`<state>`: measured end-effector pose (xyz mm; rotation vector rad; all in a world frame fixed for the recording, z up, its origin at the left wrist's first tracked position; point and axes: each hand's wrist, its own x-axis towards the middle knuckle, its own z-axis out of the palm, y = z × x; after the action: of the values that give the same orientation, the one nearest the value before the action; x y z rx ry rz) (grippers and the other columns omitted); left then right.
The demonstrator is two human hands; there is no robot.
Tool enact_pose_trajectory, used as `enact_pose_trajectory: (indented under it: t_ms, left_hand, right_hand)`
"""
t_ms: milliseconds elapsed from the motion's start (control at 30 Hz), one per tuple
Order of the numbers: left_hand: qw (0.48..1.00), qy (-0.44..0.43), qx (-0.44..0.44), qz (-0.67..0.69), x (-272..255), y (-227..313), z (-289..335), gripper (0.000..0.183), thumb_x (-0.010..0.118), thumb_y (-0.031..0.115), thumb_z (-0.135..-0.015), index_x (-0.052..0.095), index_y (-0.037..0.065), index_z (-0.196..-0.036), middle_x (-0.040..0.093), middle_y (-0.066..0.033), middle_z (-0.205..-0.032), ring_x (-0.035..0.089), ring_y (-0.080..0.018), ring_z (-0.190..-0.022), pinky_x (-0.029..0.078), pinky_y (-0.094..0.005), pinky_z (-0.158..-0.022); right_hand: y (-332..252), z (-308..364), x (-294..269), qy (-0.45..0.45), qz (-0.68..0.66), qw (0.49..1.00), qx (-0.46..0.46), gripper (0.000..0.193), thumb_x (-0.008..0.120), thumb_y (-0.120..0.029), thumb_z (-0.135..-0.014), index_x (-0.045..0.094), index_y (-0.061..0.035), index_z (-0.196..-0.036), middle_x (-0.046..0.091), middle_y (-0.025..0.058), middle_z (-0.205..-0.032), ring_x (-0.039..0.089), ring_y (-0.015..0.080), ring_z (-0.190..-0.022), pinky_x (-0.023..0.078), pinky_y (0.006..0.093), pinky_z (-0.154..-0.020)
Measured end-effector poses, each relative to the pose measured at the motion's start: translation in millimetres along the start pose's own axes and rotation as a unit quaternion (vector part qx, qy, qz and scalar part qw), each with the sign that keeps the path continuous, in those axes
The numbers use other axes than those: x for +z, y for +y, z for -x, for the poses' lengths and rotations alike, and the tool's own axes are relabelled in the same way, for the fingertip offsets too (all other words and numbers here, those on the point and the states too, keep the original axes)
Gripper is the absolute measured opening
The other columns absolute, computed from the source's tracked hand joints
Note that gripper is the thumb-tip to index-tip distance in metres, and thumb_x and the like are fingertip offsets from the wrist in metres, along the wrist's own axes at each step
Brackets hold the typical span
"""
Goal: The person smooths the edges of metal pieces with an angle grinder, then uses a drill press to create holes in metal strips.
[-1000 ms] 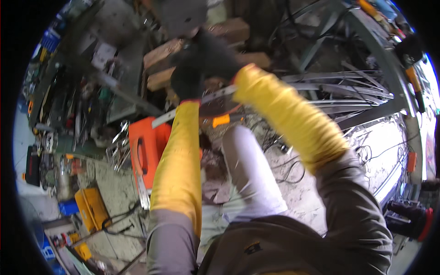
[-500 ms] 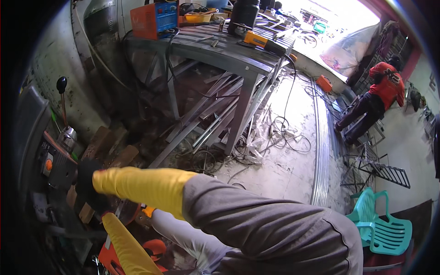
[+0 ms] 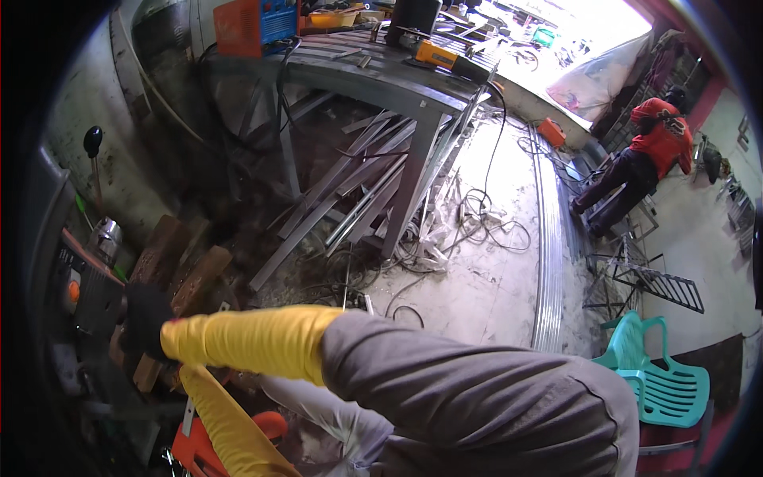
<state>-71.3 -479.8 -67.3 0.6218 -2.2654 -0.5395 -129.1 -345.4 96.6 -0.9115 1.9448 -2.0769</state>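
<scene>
My right arm, in a yellow sleeve with grey cloth above, reaches across to the left. Its hand, in a dark glove, is beside a dark machine with an orange button. The fingers merge into the dark machine, so their grip is hidden. From the lower edge comes my left forearm, also yellow-sleeved; the right wrist and shadow cover most of my left hand. A flat metal strip shows beside the left forearm, above an orange plastic object. I cannot tell whether either hand holds the strip.
A black-knobbed lever stands near the wall, by wooden blocks. Ahead, a metal workbench bears an orange-blue box and a yellow angle grinder. Cables, metal lengths, a turquoise chair and a red-shirted person are rightward.
My view shifts slightly, moving the bench and chair a little left and up in the picture. My right glove stays by the machine; the left hand is more covered, and less of the strip shows.
</scene>
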Motion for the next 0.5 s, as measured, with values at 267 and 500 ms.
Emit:
enact_pose_trajectory:
  t_ms: [267,500]
  left_hand:
    - [0.997,-0.030,-0.002,0.077,51.5,11.4,0.8,0.037,0.056,0.021,-0.109,0.062,0.001,-0.139,0.068,-0.0174,-0.133,0.066,-0.0288,-0.118,0.052,-0.0385,-0.104]
    - [0.992,-0.040,-0.020,0.120,65.4,8.8,8.6,0.037,0.056,0.020,-0.109,0.062,0.000,-0.140,0.068,-0.0172,-0.133,0.066,-0.0281,-0.118,0.052,-0.0386,-0.103]
  right_hand:
    - [13.2,-26.4,-1.8,0.074,0.078,0.994,-0.013,0.041,0.087,-0.011,-0.061,0.072,-0.0050,-0.098,0.072,0.0225,-0.100,0.068,0.0458,-0.096,0.056,0.0506,-0.086]
    - [11.6,-22.0,-8.3,-0.011,0.017,1.000,-0.004,0.038,0.086,-0.008,-0.060,0.074,-0.0039,-0.096,0.075,0.0223,-0.094,0.073,0.0449,-0.094,0.059,0.0492,-0.084]
